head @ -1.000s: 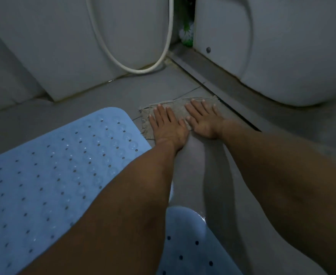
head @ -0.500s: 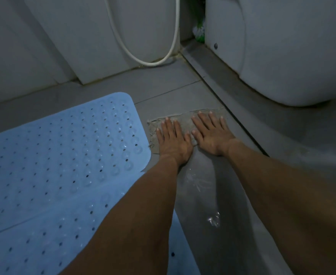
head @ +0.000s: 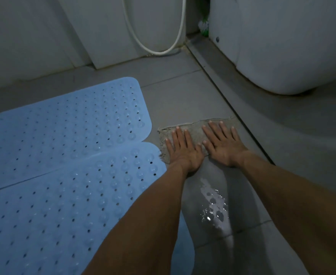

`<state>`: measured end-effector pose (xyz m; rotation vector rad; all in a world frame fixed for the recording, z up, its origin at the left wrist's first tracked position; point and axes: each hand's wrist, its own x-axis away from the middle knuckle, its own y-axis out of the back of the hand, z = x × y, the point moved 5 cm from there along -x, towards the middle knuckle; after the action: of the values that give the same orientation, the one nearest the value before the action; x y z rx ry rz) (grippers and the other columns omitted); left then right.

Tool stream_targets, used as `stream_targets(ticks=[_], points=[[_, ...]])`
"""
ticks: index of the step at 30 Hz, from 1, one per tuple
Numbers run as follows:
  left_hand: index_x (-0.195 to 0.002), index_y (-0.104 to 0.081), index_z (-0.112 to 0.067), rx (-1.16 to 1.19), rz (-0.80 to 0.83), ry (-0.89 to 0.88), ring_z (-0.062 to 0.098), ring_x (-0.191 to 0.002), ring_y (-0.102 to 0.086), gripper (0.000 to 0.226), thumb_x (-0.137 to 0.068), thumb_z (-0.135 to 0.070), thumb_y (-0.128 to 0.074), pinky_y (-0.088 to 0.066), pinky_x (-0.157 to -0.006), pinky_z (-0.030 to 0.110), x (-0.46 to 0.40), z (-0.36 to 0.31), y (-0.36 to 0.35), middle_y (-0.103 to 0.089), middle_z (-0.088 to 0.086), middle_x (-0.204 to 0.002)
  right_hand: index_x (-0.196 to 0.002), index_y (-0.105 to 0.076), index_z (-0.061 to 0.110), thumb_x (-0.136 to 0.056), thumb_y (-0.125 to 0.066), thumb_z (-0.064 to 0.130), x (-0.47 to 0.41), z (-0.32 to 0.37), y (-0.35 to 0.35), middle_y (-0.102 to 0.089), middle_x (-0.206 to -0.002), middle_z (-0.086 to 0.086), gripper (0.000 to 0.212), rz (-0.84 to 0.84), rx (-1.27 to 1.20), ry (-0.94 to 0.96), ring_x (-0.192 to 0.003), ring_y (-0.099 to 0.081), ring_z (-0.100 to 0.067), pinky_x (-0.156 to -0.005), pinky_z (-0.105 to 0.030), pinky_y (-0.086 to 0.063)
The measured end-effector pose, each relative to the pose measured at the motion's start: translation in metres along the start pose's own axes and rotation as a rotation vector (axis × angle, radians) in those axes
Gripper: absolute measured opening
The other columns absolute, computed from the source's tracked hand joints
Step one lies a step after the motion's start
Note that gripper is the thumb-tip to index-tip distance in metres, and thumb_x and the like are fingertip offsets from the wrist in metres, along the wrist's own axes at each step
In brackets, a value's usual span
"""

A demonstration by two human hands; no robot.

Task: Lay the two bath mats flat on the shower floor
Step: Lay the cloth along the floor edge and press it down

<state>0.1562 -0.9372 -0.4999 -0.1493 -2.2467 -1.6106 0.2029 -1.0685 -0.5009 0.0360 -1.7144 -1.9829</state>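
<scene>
Both hands press flat, fingers spread, on a grey rag (head: 195,129) on the tiled shower floor (head: 183,92); the left hand (head: 183,151) and right hand (head: 223,146) lie side by side. Two blue mats (head: 64,155) lie flat just left of the rag, edges touching. Water (head: 214,209) glistens on the tiles between the forearms. A toilet (head: 282,46) stands at right.

Left hand (head: 184,150), right hand (head: 223,144): flat, palms down.
</scene>
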Motion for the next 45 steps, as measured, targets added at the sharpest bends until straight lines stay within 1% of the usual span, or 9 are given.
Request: stream_targets(ticks=[8, 12, 15, 18, 24, 29, 34, 37, 45], points=[[-0.151, 0.020, -0.009, 0.019, -0.009, -0.073, 0.028, -0.139, 0.038, 0.069, -0.099, -0.046, -0.008, 0.027, -0.111, 0.051, 0.041, -0.010, -0.022, 0.036, 0.013, -0.153, -0.153, 0.017, 0.041, -0.101, -0.006, 0.056, 0.056, -0.005, -0.014, 0.026, -0.161, 0.012, 0.059, 0.034, 0.036, -0.034, -0.148, 0.026, -0.015, -0.119, -0.044, 0.017], [-0.151, 0.018, -0.007, 0.056, -0.027, -0.119, 0.031, -0.140, 0.037, 0.069, -0.100, -0.046, -0.008, 0.024, -0.112, 0.053, 0.079, -0.018, -0.036, 0.034, 0.016, -0.154, -0.149, 0.020, 0.040, -0.085, 0.008, 0.063, 0.090, -0.007, -0.021, 0.023, -0.161, 0.012, 0.068, 0.000, 0.078, -0.078, -0.151, 0.018, -0.015, -0.120, -0.045, 0.009], [-0.151, 0.018, -0.007, 0.085, -0.048, -0.150, 0.032, -0.139, 0.038, 0.069, -0.100, -0.046, -0.007, 0.021, -0.113, 0.053, 0.103, -0.021, -0.046, 0.033, 0.017, -0.154, -0.153, 0.015, 0.038, -0.093, 0.001, 0.057, 0.111, -0.011, -0.031, 0.024, -0.161, 0.011, 0.065, 0.006, 0.132, -0.111, -0.151, 0.018, -0.015, -0.123, -0.048, 0.004], [-0.150, 0.019, -0.008, 0.112, -0.041, -0.185, 0.030, -0.139, 0.039, 0.068, -0.101, -0.046, -0.008, 0.022, -0.113, 0.052, 0.120, -0.021, -0.056, 0.035, 0.016, -0.153, -0.155, 0.013, 0.039, -0.095, -0.002, 0.056, 0.134, -0.009, -0.041, 0.024, -0.161, 0.014, 0.064, -0.004, 0.097, -0.159, -0.149, 0.021, -0.012, -0.122, -0.044, 0.007], [-0.150, 0.018, -0.007, 0.095, 0.003, -0.309, 0.029, -0.140, 0.038, 0.068, -0.102, -0.043, -0.012, 0.026, -0.112, 0.050, 0.157, -0.021, -0.071, 0.035, 0.016, -0.153, -0.147, 0.019, 0.045, -0.084, 0.010, 0.065, 0.194, -0.001, -0.063, 0.028, -0.157, 0.017, 0.067, -0.044, 0.042, -0.315, -0.147, 0.021, -0.009, -0.120, -0.041, 0.007], [-0.151, 0.014, -0.007, 0.003, 0.022, -0.483, 0.030, -0.143, 0.031, 0.066, -0.102, -0.042, -0.011, 0.024, -0.114, 0.049, 0.184, -0.019, -0.080, 0.029, 0.018, -0.155, -0.148, 0.019, 0.045, -0.085, 0.008, 0.066, 0.244, 0.011, -0.086, 0.031, -0.155, 0.019, 0.067, -0.076, -0.040, -0.464, -0.146, 0.024, -0.009, -0.118, -0.038, 0.012], [-0.152, 0.010, -0.008, -0.087, 0.025, -0.631, 0.030, -0.145, 0.027, 0.065, -0.102, -0.043, -0.010, 0.016, -0.117, 0.050, 0.211, -0.013, -0.089, 0.024, 0.018, -0.157, -0.154, 0.015, 0.042, -0.100, -0.004, 0.059, 0.287, 0.032, -0.109, 0.029, -0.156, 0.018, 0.060, -0.109, -0.129, -0.645, -0.149, 0.022, -0.013, -0.119, -0.041, 0.012], [-0.153, 0.010, -0.008, -0.184, 0.028, -0.743, 0.031, -0.146, 0.023, 0.066, -0.101, -0.044, -0.009, 0.013, -0.118, 0.051, 0.218, -0.006, -0.095, 0.021, 0.018, -0.158, -0.153, 0.017, 0.041, -0.100, -0.005, 0.058, 0.303, 0.048, -0.118, 0.030, -0.158, 0.015, 0.060, -0.113, -0.186, -0.751, -0.149, 0.023, -0.014, -0.118, -0.043, 0.015], [-0.154, 0.007, -0.009, -0.294, 0.019, -0.916, 0.028, -0.147, 0.023, 0.066, -0.101, -0.045, -0.009, 0.010, -0.119, 0.050, 0.236, -0.004, -0.105, 0.019, 0.015, -0.160, -0.154, 0.019, 0.034, -0.101, -0.003, 0.056, 0.342, 0.084, -0.133, 0.029, -0.161, 0.005, 0.062, -0.139, -0.307, -0.872, -0.148, 0.027, -0.021, -0.116, -0.045, 0.020]])
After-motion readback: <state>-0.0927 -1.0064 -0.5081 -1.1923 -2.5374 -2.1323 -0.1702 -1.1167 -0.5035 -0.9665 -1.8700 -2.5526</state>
